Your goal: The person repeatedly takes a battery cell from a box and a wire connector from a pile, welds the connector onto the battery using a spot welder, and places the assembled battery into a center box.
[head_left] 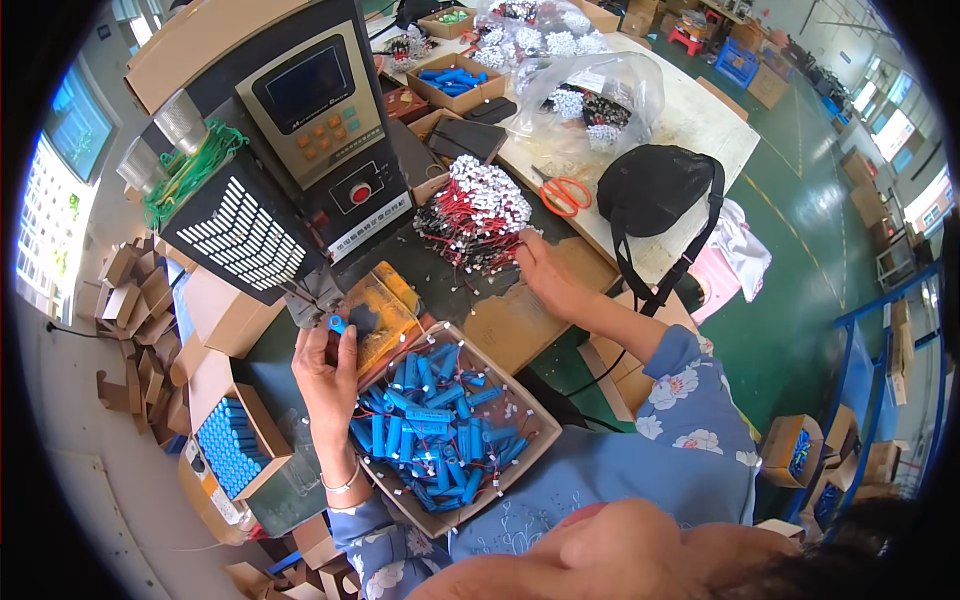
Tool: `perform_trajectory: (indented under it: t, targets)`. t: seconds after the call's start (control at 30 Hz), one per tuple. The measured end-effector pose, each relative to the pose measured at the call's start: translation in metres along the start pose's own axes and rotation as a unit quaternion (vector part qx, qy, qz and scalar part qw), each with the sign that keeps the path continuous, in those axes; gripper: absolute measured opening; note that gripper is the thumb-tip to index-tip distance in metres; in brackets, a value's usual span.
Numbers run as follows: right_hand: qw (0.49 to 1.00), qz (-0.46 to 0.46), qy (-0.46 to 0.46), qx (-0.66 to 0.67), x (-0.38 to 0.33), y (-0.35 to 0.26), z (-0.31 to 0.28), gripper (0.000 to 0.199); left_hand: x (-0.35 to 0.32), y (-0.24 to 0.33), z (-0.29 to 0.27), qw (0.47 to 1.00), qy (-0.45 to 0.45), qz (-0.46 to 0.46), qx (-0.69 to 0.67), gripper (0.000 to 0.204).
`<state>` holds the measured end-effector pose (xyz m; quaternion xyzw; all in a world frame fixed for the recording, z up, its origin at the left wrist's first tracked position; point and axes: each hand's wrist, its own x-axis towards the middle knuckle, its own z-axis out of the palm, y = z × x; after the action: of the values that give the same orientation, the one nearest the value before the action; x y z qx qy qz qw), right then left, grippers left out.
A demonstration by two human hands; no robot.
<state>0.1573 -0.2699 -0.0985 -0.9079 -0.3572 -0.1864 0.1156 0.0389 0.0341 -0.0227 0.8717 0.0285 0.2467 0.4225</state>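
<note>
My left hand (326, 372) pinches a blue cylindrical battery cell (337, 324) upright between thumb and fingers. The cell is just below the electrode tips (318, 298) of a spot welder (315, 110), beside a worn yellow block (392, 320). Over at the right edge of a heap of red and black wire leads with white connectors (480, 205), my right hand (548, 275) has its fingertips drawn together; what they pinch is too small to make out. Below the block, a cardboard tray (545, 435) holds many blue cells with wires attached.
At left stands a carton (268, 425) of upright blue cells. Orange-handled scissors (565, 195), a black bag (655, 195) and clear bags of connectors (600, 95) lie on the white table (715, 135). A box of blue cells (470, 90) stands behind the heap.
</note>
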Motion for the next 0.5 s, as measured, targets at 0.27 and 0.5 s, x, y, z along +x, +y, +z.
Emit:
perform_trajectory:
  t: [0.27, 0.5]
  targets:
    - [0.994, -0.01, 0.068, -0.08, 0.026, -0.02, -0.063, 0.01, 0.009, 0.005, 0.003, 0.995, -0.005, 0.066, 0.075, 0.021]
    - [0.843, -0.007, -0.105, 0.528, 0.094, -0.103, -0.066, 0.01, 0.008, 0.003, 0.007, 0.996, 0.018, 0.064, 0.062, 0.014]
